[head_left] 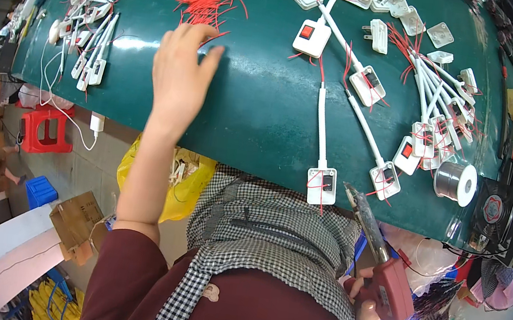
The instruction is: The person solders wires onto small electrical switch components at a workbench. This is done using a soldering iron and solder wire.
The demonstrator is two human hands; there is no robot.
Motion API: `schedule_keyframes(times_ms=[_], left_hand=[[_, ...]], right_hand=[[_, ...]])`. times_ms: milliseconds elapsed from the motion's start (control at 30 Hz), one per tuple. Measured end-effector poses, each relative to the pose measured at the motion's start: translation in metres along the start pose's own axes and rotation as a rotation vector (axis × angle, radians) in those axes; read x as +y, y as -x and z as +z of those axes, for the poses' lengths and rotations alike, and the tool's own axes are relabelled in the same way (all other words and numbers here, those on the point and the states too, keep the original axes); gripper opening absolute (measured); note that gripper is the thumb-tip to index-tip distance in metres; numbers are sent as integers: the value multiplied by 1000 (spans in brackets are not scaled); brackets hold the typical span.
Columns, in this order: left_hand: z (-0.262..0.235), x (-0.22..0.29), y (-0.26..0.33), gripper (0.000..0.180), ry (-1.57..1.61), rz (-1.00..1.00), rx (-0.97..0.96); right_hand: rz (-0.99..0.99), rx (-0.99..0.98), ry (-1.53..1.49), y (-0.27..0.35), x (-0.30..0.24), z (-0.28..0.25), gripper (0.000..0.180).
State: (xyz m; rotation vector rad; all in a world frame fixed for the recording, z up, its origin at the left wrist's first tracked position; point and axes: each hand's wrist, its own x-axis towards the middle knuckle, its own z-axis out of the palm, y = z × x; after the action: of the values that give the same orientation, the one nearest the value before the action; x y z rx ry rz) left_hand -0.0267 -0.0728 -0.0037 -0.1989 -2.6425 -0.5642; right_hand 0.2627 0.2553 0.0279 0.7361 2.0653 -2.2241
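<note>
My left hand reaches over the green table at the near edge of a pile of short red wires. Its thumb stands apart from the fingers, whose tips touch or hover at the loose wires. Down at the lower right, my right hand grips a red soldering gun, its metal tip pointing up toward the table edge. Close to that tip lie two white switch housings, one straight ahead and another to its right, each on a white cable with red wires. Farther back is a white box with a red switch.
A bundle of white cables with switch housings lies on the right, beside a solder spool. More cabled pieces sit at the left. White covers are scattered at the back. A yellow bag hangs below the table edge.
</note>
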Motion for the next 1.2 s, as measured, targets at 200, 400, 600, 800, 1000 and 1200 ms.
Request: schedule_keyframes(times_ms=[200, 400, 600, 800, 1000, 1200], left_hand=[[9, -34, -25, 10, 44, -71, -216], [4, -32, -22, 10, 185, -29, -129], [-6, -9, -5, 8, 341, -129, -158], [-7, 100, 58, 15, 754, 302, -485], [7, 110, 79, 16, 721, 272, -473], [5, 109, 76, 15, 706, 289, -491]], right_hand=[[22, -47, 72, 1, -8, 1, 99], [-19, -10, 84, 1, -1, 1, 99], [-5, -49, 133, -7, -19, 10, 91], [55, -127, 45, -12, -14, 7, 85], [-186, -102, 109, 5, 15, -10, 80], [-257, -209, 292, 0, 16, -21, 77]])
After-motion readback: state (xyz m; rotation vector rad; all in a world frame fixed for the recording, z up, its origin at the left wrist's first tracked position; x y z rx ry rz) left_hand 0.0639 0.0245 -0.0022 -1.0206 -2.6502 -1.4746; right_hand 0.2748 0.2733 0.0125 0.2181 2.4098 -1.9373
